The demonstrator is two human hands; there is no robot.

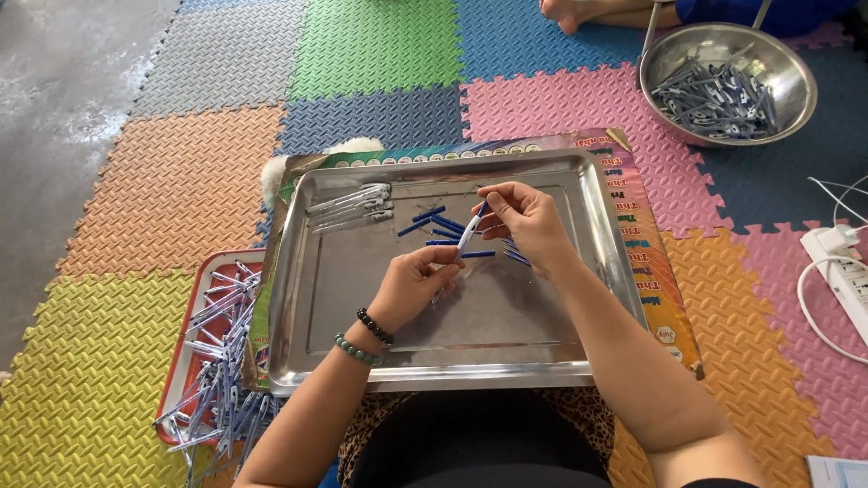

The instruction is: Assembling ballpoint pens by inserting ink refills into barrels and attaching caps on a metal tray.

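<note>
- Both hands pinch one slim pen [469,234] over the middle of the steel tray [344,298]: the left hand [411,282] closes its fingertips on the lower, clear end, and the right hand [527,217] nips the upper, blue end.
- Judging by its look, the pen is light, stiff plastic, smooth and likely to slip; a grip near each end seems to steady it best.
- Loose blue refills [443,230] lie on the tray just under and beside the hands, small and easy to scatter.
- Several clear pen barrels [351,205] rest at the tray's far left corner, well apart from the hands.
- A red tray [190,312] heaped with finished pens [221,361] sits touching the steel tray's left edge.
- A steel bowl [796,77] of similar parts stands far right, near another person's foot [565,11].
- A white power strip [845,267] and its cord lie at right, clear of the work.
</note>
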